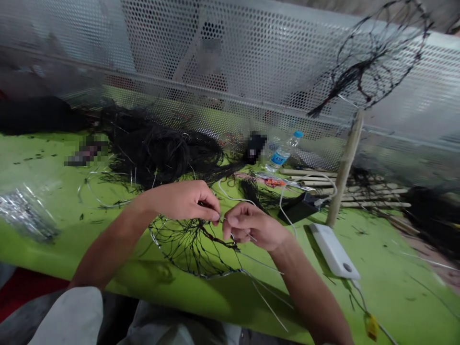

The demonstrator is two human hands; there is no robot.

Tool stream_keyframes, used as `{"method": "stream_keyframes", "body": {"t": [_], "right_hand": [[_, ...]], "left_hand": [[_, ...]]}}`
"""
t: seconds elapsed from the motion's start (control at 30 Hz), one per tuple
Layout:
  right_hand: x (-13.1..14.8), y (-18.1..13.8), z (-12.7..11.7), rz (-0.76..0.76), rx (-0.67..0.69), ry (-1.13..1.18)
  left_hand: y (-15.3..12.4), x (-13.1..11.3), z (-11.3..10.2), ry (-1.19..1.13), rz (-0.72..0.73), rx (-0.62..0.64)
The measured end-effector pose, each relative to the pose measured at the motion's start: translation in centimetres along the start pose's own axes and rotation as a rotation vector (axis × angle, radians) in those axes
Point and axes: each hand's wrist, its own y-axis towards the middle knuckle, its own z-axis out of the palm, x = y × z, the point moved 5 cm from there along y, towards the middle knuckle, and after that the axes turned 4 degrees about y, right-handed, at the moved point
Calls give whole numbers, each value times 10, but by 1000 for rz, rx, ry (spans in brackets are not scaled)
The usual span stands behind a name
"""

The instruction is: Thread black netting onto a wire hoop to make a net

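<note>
My left hand [189,200] is closed in a pinch, thumb against forefinger, on a thin silver wire [223,218]. My right hand [257,226] is closed on the same wire just to the right, with a short end showing below its fingers. Under both hands lies a black knotted net [196,249], spread on a wire hoop [204,276] near the table's front edge. Loose wire ends [268,302] stick out from the hoop to the lower right. My fingers partly hide where the wire meets the net.
Behind my hands lies a heap of black netting [158,148]. A water bottle [282,153], a black box [298,208], wooden sticks [373,197] and a white power strip [334,251] are rightward. An upright stick [345,167] bears another hooped net [373,62]. A perforated metal panel [151,48] stands behind.
</note>
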Motion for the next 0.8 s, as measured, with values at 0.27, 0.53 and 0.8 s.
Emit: {"method": "stream_keyframes", "body": {"t": [0.27,0.53,0.8], "right_hand": [[-9,13,-7,-87,-72,30],[-2,10,2,-242,-137,57],[-4,7,-10,-157,51,-3]], "left_hand": [[2,3,0,-60,-11,3],[8,11,-1,-293,30,-17],[5,6,-4,-172,78,-10]]}}
